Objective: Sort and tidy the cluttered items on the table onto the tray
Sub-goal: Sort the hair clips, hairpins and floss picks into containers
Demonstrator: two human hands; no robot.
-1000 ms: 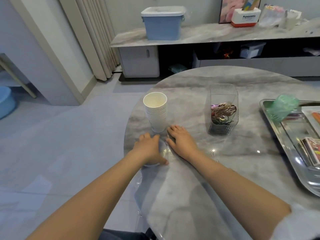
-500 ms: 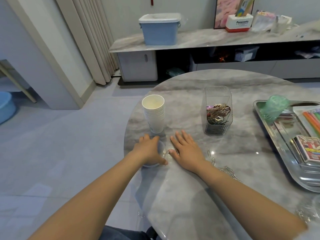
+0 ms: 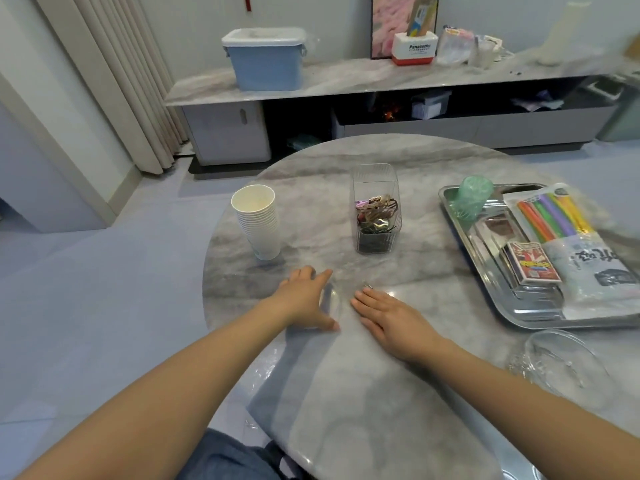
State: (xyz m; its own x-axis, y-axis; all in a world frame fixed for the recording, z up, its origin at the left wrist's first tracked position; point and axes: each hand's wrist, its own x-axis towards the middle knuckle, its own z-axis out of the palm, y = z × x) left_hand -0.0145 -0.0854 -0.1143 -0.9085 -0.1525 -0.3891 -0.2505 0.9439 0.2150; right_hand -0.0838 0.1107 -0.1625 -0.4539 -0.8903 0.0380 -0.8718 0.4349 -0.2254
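My left hand (image 3: 301,299) curls round a small clear container (image 3: 331,302) near the table's left edge. My right hand (image 3: 391,317) lies flat on the marble table (image 3: 346,393) just right of it, fingers straight, holding nothing. A paper clip (image 3: 367,285) lies at its fingertips. The steel tray (image 3: 460,233) at the right holds a green cup (image 3: 472,197), a card box (image 3: 531,268) and a packet of coloured sticks (image 3: 550,216). A stack of paper cups (image 3: 258,220) and a clear box of hair ties (image 3: 377,209) stand beyond my hands.
A clear plastic dish (image 3: 568,368) sits on the table at the near right, in front of the tray. Beyond the table, a long low cabinet (image 3: 346,77) carries a blue storage bin (image 3: 266,58). Floor drops off left of the table's edge.
My right hand has slid back and to the right, away from the cup stack and my left hand. My left hand stays on the clear container.
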